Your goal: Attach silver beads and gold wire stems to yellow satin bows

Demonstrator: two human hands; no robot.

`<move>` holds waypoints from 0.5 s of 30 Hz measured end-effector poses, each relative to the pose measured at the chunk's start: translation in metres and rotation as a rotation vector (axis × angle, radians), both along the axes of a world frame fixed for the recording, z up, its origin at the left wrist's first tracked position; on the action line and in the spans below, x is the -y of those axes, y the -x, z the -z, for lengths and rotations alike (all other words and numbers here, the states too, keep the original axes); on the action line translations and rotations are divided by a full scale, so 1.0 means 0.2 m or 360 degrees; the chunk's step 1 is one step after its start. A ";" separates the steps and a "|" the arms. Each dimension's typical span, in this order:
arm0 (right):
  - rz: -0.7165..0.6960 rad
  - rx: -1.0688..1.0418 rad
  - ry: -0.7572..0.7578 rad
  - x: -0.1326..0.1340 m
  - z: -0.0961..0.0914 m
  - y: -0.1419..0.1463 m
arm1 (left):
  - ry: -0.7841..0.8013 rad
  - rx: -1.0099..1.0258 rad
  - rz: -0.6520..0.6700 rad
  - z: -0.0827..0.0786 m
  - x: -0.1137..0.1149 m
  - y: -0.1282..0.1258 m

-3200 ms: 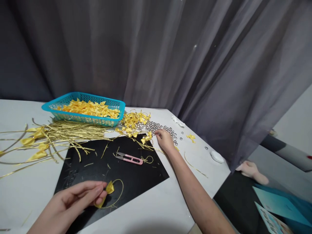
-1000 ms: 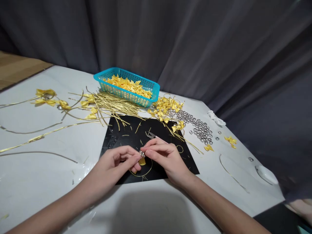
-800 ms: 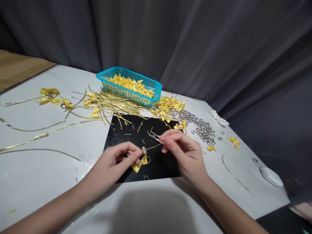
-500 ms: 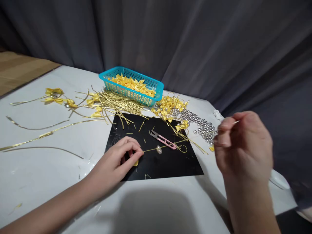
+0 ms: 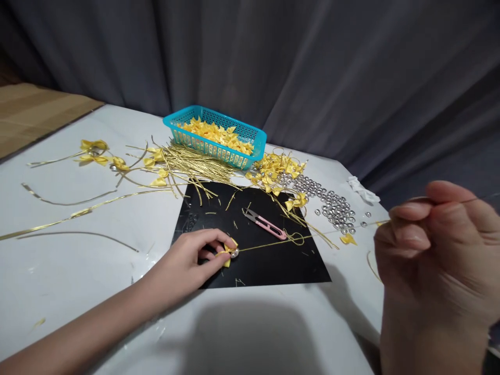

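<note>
My left hand [image 5: 203, 255] rests on the black mat [image 5: 281, 265], thumb and fingers pinching a small yellow ribbon bow [image 5: 226, 263]. Against the bow sits a clear shiny bead [image 5: 235, 253]. From the bead a thin gold thread [image 5: 269, 243] runs taut up to the right. My right hand [image 5: 441, 245] is raised at the right side, its fingers closed on that thread. A thin dark line sticks out past these fingers; whether it is a needle or more thread I cannot tell. Pink thread snips [image 5: 267, 225] lie on the mat behind the thread.
A blue basket [image 5: 258, 139] of yellow bows stands at the back, with gold cords [image 5: 199, 162] before it. Loose silvery beads [image 5: 332, 205] and more bows [image 5: 279, 166] lie to its right. Finished-looking bow strands [image 5: 94, 151] lie left. A crumpled white scrap [image 5: 363, 190] lies right.
The bead has slid left along the thread to the bow in my left hand. My right hand has moved farther right, drawing the thread with it. The view has shifted slightly.
</note>
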State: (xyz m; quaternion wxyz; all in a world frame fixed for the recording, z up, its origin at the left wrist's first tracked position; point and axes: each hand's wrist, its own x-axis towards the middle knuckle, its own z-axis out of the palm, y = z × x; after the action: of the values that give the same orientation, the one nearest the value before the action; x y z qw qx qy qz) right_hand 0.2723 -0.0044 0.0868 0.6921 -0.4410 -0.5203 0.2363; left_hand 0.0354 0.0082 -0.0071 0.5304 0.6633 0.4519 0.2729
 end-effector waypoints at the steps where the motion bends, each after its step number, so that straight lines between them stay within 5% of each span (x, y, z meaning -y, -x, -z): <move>1: -0.0006 0.0042 -0.0045 -0.01 0.00 0.00 | 0.0036 0.0014 -0.0012 -0.01 0.00 0.00; 8: 0.0022 0.0367 -0.0411 0.00 0.03 0.00 | 0.0034 0.0005 0.0035 -0.03 -0.01 0.00; 15: 0.0106 0.0621 -0.0382 0.01 0.05 -0.01 | -0.0083 -0.0125 0.0172 -0.02 -0.01 0.01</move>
State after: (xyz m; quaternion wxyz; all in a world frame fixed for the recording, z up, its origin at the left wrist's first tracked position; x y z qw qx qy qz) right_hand 0.2739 -0.0070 0.0777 0.6333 -0.4098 -0.6537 0.0601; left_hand 0.0328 0.0096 -0.0038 0.5087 0.7105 0.4287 0.2295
